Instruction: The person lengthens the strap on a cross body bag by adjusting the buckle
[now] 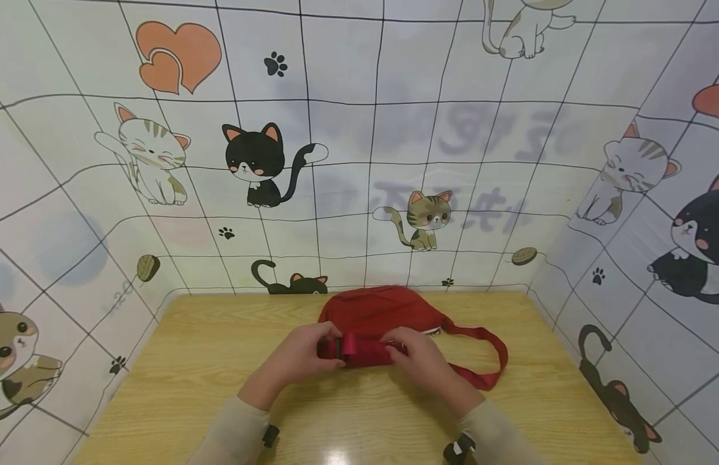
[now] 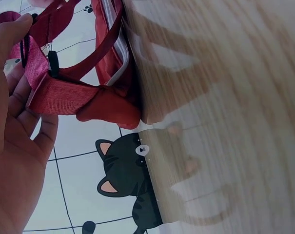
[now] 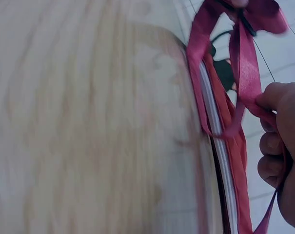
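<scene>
A red waist bag (image 1: 383,309) lies on the table with its zipper side toward me. In front of it I hold its red webbing strap (image 1: 368,355) up between both hands. My left hand (image 1: 301,352) pinches the strap beside a dark strap slider (image 1: 339,347); in the left wrist view the thumb presses at this slider (image 2: 24,51) and the other fingers lie behind the webbing. My right hand (image 1: 420,358) grips the strap further right, its fingers (image 3: 271,144) curled round it in the right wrist view. Between the hands the strap forms a loop.
The rest of the strap (image 1: 499,352) curves in a loop on the wooden table (image 1: 220,387) to the right of the bag. A cloth printed with cats and grid lines (image 1: 348,142) rises behind the table and on both sides.
</scene>
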{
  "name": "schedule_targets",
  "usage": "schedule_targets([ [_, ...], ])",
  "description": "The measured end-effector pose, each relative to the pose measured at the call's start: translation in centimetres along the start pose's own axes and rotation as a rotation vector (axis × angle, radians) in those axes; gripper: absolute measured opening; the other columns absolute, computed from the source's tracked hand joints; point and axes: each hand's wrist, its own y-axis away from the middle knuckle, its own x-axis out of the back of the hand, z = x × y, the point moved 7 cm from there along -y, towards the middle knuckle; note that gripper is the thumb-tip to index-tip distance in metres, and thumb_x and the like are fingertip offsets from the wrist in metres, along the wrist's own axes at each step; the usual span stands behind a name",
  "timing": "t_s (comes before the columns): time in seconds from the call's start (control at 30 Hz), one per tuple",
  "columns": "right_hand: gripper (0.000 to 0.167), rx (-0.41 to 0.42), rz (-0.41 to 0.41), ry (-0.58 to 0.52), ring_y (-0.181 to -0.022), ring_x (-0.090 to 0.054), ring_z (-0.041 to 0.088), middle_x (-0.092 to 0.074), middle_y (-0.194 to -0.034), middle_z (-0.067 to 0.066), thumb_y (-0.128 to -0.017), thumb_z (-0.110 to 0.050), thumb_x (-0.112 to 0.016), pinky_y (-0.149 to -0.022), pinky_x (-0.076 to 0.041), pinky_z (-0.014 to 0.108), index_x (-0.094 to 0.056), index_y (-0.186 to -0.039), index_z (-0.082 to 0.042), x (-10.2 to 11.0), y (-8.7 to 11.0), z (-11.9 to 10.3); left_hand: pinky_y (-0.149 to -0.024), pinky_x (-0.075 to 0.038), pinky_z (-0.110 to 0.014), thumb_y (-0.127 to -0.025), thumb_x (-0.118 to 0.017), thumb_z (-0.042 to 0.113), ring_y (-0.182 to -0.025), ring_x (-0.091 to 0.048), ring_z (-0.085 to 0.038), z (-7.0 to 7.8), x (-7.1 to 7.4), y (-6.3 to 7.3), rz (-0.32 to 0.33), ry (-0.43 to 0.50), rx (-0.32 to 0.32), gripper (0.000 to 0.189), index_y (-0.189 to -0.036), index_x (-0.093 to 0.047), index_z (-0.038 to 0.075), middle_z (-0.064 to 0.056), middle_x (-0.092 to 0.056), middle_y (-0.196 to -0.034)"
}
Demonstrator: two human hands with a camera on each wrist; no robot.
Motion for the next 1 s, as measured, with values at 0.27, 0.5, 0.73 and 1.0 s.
schedule_targets([
  [0.27,0.017,-0.086,0.015,0.079,-0.091,-0.063,0.007,-0.073,-0.107,-0.013,-0.1,-0.012,-0.083,-0.084,-0.058,0.036,-0.08,-0.112,-0.024,1.9,1.1,3.2,-0.084,-0.057,-0.034,-0.085,-0.099,0.028,-0.092,-0.066,-0.003,-0.2,0.1,0.1,0.001,0.027,0.014,0.042,-0.115,-0.07,0.026,0.019,-0.071,-0.099],
  [0.5,0.012,-0.083,0.0,0.076,-0.083,-0.058,0.006,-0.067,-0.097,-0.015,-0.102,-0.016,-0.082,-0.075,-0.054,0.031,-0.079,-0.113,-0.02,1.7,1.1,3.4,-0.083,-0.058,-0.034,-0.085,-0.099,0.028,-0.09,-0.066,-0.003,0.0,0.2,0.0,0.009,0.018,0.008,0.042,-0.116,-0.071,0.026,0.018,-0.071,-0.098],
  [0.73,0.016,0.014,-0.053,0.0,-0.094,-0.065,0.008,-0.07,-0.106,-0.009,-0.104,-0.017,-0.08,-0.084,-0.059,0.035,-0.075,-0.118,-0.012,-0.1,0.1,0.5,-0.083,-0.059,-0.035,-0.086,-0.099,0.029,-0.09,-0.066,-0.003,0.3,0.2,-0.1,0.004,0.014,0.007,0.042,-0.116,-0.071,0.026,0.018,-0.07,-0.098],
  [1.0,0.021,0.012,-0.122,-0.113,-0.107,-0.068,0.013,-0.073,-0.119,-0.004,-0.106,-0.019,-0.077,-0.095,-0.059,0.04,-0.073,-0.126,-0.015,-2.5,-1.7,-2.5,-0.081,-0.058,-0.031,-0.085,-0.1,0.03,-0.088,-0.065,-0.003,0.4,0.0,-0.2,0.014,-0.007,-0.018,0.042,-0.115,-0.07,0.026,0.018,-0.069,-0.096],
])
